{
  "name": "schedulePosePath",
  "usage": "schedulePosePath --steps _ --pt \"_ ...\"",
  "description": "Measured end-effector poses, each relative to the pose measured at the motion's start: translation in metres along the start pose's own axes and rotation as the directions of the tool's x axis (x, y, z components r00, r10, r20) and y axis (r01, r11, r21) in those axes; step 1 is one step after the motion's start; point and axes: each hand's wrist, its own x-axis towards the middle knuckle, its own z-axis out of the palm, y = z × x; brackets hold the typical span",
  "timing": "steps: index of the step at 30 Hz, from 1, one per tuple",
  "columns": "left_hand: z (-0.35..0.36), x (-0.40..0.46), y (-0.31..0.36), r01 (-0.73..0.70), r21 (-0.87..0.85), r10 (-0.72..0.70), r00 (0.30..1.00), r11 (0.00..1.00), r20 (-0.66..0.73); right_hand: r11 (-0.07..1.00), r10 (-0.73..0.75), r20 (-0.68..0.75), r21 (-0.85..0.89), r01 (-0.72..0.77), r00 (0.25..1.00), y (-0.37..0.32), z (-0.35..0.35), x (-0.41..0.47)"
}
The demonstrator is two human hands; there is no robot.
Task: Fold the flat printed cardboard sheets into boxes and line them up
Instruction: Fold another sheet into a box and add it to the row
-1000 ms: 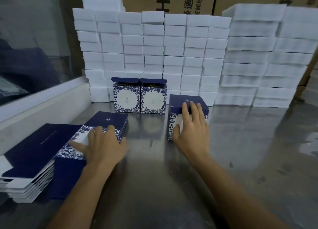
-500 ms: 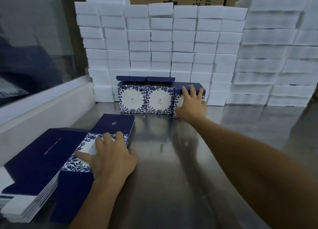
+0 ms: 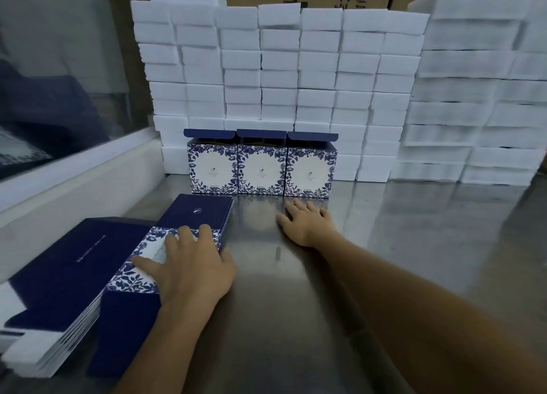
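Observation:
Three folded blue-and-white floral boxes stand side by side at the back of the steel table, lids up: the left box (image 3: 213,168), the middle box (image 3: 262,168) and the right box (image 3: 310,170). My right hand (image 3: 306,222) hovers low over the table just in front of the right box, fingers spread, holding nothing. My left hand (image 3: 189,263) rests flat on top of a stack of flat printed sheets (image 3: 195,213) at the left. A second stack of flat navy sheets (image 3: 59,275) lies further left.
A wall of white foam blocks (image 3: 296,68) rises right behind the boxes, with more blocks (image 3: 473,97) at the right. Brown cartons stand behind them. A white ledge (image 3: 74,174) and glass pane run along the left. The steel table (image 3: 384,245) stretches to the right.
My right hand pushed the third box back into line beside the other two, let go of it and drew back toward me. My left hand stayed on the flat sheets.

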Motion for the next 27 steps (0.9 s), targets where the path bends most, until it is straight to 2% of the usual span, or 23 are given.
schedulePosePath --steps 6,10,13,15,20,23,27 --pt "-0.012 0.002 -0.008 0.103 -0.068 -0.106 0.994 0.992 -0.032 0.995 -0.034 -0.105 0.092 0.043 0.994 0.003 0.002 -0.06" --pt "-0.016 0.004 -0.013 0.123 -0.022 -0.123 0.992 0.992 0.008 0.982 -0.008 -0.179 0.185 0.042 0.984 0.01 -0.005 -0.106" --pt "-0.018 0.005 -0.013 0.121 -0.016 -0.121 0.993 0.992 0.006 0.942 0.071 -0.22 0.337 0.007 0.973 0.017 -0.009 -0.134" --pt "-0.02 0.005 -0.014 0.12 -0.038 -0.12 0.993 0.992 0.01 0.867 0.148 -0.228 0.498 -0.015 0.962 0.021 -0.011 -0.147" --pt "-0.023 -0.001 -0.01 0.032 0.013 -0.031 0.998 0.999 -0.049 0.726 0.234 -0.255 0.687 0.006 0.938 0.024 -0.016 -0.153" --pt "-0.025 0.0 -0.006 -0.027 0.055 0.031 0.997 0.998 -0.075 0.698 0.225 -0.254 0.715 0.026 0.941 0.025 -0.017 -0.153" --pt "-0.022 0.0 -0.001 -0.079 0.07 0.082 0.996 0.994 -0.042 0.677 0.218 -0.235 0.736 0.027 0.947 0.028 -0.017 -0.153"
